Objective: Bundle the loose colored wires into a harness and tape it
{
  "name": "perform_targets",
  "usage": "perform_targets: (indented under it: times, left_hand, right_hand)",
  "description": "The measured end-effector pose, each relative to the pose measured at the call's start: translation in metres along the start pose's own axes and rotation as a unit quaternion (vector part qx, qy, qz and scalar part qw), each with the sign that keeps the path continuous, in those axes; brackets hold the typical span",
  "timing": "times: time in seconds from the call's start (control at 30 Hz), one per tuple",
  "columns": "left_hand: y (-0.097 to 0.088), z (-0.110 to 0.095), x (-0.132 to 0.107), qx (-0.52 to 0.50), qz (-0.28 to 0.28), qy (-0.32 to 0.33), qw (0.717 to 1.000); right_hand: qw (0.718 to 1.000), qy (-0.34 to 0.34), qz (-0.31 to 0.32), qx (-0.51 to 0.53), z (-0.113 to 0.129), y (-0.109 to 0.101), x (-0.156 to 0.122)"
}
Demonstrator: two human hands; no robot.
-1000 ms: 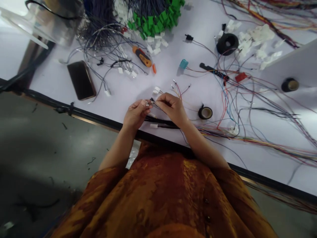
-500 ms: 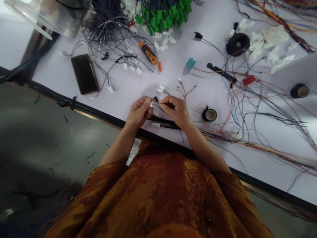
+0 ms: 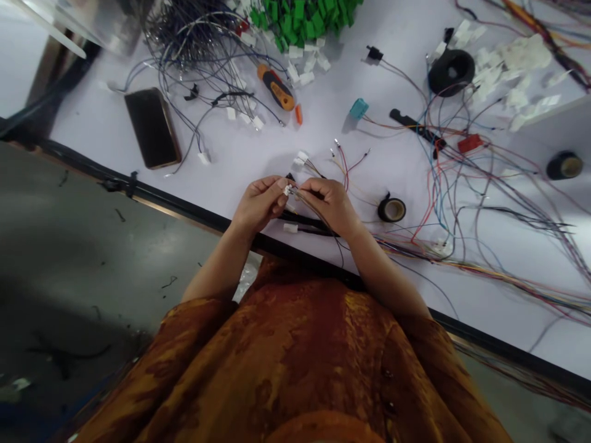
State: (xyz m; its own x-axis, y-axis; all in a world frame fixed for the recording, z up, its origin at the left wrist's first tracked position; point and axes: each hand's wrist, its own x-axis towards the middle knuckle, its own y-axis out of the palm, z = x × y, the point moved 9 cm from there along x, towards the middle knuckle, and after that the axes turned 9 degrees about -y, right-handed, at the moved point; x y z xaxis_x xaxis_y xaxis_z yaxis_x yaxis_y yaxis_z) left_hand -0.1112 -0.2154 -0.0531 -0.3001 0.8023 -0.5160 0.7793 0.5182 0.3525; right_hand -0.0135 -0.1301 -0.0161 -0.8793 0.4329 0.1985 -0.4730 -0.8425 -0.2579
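Observation:
Near the table's front edge, my left hand (image 3: pixel 261 202) pinches a small white connector (image 3: pixel 288 190) between thumb and fingers. My right hand (image 3: pixel 330 203) is closed on a thin wire (image 3: pixel 311 206), its end close against the connector. Whether the wire tip sits inside the connector is too small to tell. Just beyond the fingertips lie white connectors on wires (image 3: pixel 301 159) and a partly hidden black connector (image 3: pixel 290 176). Below my hands run black-sleeved cables (image 3: pixel 311 223), beside a white connector (image 3: pixel 290 227). Loose red and yellow wires with metal terminals (image 3: pixel 344 161) lie beyond my right hand.
A phone (image 3: pixel 152 127) lies at left, an orange-black screwdriver (image 3: pixel 276 87) farther back. Green connectors (image 3: pixel 302 24) are heaped at the far side. Black tape rolls (image 3: pixel 392 209), a teal connector (image 3: pixel 359 109), a red connector (image 3: pixel 470 143) and tangled wires spread to the right.
My hands have drawn slightly closer together, with the wire end now nearer the white connector. More of the wire shows trailing below my right hand. The camera view has shifted slightly.

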Motion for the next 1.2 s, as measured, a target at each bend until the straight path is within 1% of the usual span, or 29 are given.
perform_targets:
  times: [0.2, 0.23, 0.3, 0.4, 0.5, 0.63, 0.77, 0.93, 1.0, 1.1, 1.13, 1.2]
  left_hand:
    - [-0.001, 0.005, 0.000, 0.042, -0.012, -0.046, 0.998]
    - [0.000, 0.004, 0.000, 0.047, -0.016, -0.042, 0.998]
    - [0.000, -0.001, -0.002, 0.066, -0.031, -0.009, 0.997]
    - [0.000, -0.008, -0.004, 0.105, -0.056, 0.037, 0.992]
    - [-0.002, -0.007, -0.002, 0.089, -0.064, 0.040, 0.993]
    - [-0.002, 0.000, 0.003, 0.068, -0.060, 0.031, 0.995]
    - [0.005, 0.003, 0.003, 0.088, -0.048, 0.040, 0.994]
    - [0.011, -0.003, 0.000, 0.134, -0.048, 0.062, 0.988]
    - [0.007, -0.009, -0.004, 0.165, -0.072, 0.086, 0.980]
    - [-0.011, -0.018, -0.012, 0.195, -0.141, 0.125, 0.962]
    - [-0.017, -0.018, -0.012, 0.195, -0.153, 0.122, 0.961]
    - [-0.025, -0.012, -0.010, 0.170, -0.152, 0.090, 0.969]
  right_hand:
    - [1.000, 0.007, 0.020, -0.010, -0.001, 0.000, 0.000]
    - [1.000, 0.012, 0.026, -0.011, -0.002, 0.002, 0.000]
    - [0.999, 0.022, 0.028, -0.013, -0.005, 0.004, -0.001]
    - [1.000, 0.029, 0.004, -0.005, -0.009, 0.004, -0.004]
    - [1.000, 0.012, -0.024, 0.007, -0.009, 0.004, -0.008]
    - [0.998, -0.019, -0.051, -0.010, -0.005, 0.000, -0.013]
    - [0.998, -0.022, -0.056, -0.010, -0.006, 0.002, -0.014]
    - [0.997, -0.035, -0.071, -0.009, -0.008, 0.002, -0.016]
    - [0.996, -0.032, -0.071, -0.030, -0.010, 0.000, -0.020]
    - [0.995, -0.029, -0.072, -0.058, -0.012, -0.007, -0.032]
    - [0.995, -0.032, -0.064, -0.064, -0.012, -0.008, -0.036]
    - [0.995, -0.043, -0.028, -0.085, -0.012, -0.004, -0.043]
